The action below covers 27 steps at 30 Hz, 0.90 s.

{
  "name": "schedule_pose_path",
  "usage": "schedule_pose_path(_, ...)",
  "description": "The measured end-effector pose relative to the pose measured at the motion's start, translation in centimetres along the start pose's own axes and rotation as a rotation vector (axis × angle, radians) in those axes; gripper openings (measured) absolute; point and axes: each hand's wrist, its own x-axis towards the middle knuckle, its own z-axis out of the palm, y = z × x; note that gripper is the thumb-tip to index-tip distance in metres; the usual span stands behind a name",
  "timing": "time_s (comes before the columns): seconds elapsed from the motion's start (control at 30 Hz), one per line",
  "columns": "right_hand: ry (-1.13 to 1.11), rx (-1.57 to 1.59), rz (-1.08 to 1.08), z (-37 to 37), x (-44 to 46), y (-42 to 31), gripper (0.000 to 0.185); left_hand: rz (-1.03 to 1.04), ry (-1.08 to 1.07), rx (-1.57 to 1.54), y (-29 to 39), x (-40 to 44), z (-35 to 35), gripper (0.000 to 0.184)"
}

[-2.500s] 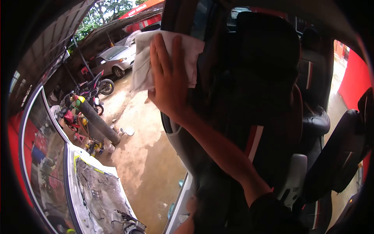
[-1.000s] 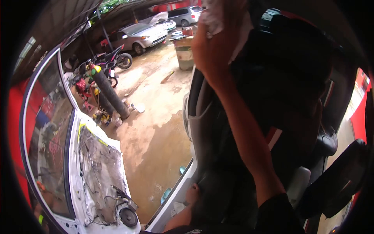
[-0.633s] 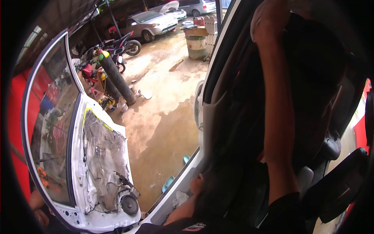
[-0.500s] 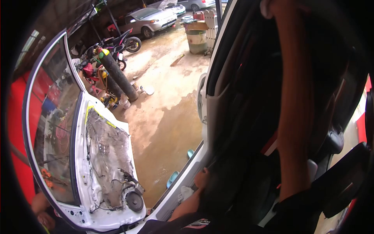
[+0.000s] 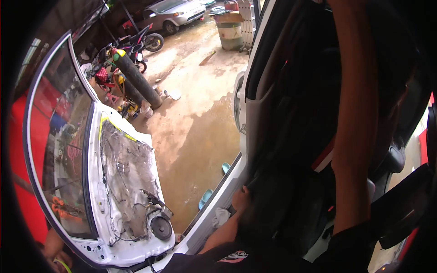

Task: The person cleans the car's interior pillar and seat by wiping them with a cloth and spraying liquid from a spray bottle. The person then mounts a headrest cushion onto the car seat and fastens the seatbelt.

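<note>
My left hand [image 5: 241, 197] is low in the middle, by the inner edge of the white door sill [image 5: 230, 198]. Its fingers look curled against the dark interior, and what they may grip is hidden. A crumpled white piece [image 5: 221, 218], cloth or plastic, lies on the sill beside my left forearm. On the right, my bare right forearm [image 5: 357, 113] reaches up through the dark car interior. My right hand is almost wholly cut off by the top edge, where only a sliver of something white shows, so its fingers cannot be seen.
A white car door [image 5: 98, 204], trim removed and speaker [image 5: 161, 227] exposed, stands open at left. Behind it another person's arm [image 5: 54, 248] shows. Gas cylinders [image 5: 139, 82], a motorcycle [image 5: 145, 43], a drum [image 5: 230, 36] and a silver car [image 5: 175, 16] stand outside. Blue sandals [image 5: 205, 199] lie on the wet ground.
The view has shifted slightly. My right hand, seen at the top with something white by it, has passed mostly beyond the top edge. My left hand stays near the sill.
</note>
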Motion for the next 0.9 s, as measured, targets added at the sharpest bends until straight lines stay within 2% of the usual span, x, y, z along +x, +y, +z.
schedule_pose_path(0.13,-0.012,-0.183,-0.266,-0.4,-4.0,0.5,0.061,0.016,0.046,-0.002,-0.1,0.5,0.5,0.051)
schedule_pose_path(0.23,-0.034,-0.272,-0.349,-0.8,-8.8,1.5,0.064,0.009,0.05,-0.011,-0.2,0.6,0.5,0.05)
schedule_pose_path(0.33,-0.094,-0.31,-0.311,-1.5,-15.7,3.4,0.067,0.009,0.059,-0.012,-0.3,0.6,0.7,0.051)
schedule_pose_path(0.47,-0.22,-0.263,-0.15,-2.6,-24.5,5.0,0.067,-0.025,0.049,-0.009,0.3,0.3,0.1,0.052)
schedule_pose_path(0.5,-0.253,-0.244,-0.112,-2.6,-25.2,5.4,0.067,-0.013,0.056,-0.009,0.3,0.2,0.1,0.052)
schedule_pose_path(0.6,-0.201,-0.415,-0.247,-2.0,-20.9,4.2,0.064,0.013,0.07,0.001,0.1,0.2,0.2,0.052)
schedule_pose_path(0.7,-0.14,-0.39,-0.393,-1.4,-18.0,4.8,0.064,0.02,0.073,0.015,0.1,0.0,0.2,0.053)
schedule_pose_path(0.8,-0.187,-0.474,-0.391,-2.4,-20.8,7.0,0.066,0.006,0.066,0.028,0.5,0.0,0.1,0.053)
schedule_pose_path(0.9,-0.31,-0.509,-0.239,-3.6,-27.9,8.5,0.067,-0.002,0.06,0.033,0.5,-0.1,0.0,0.053)
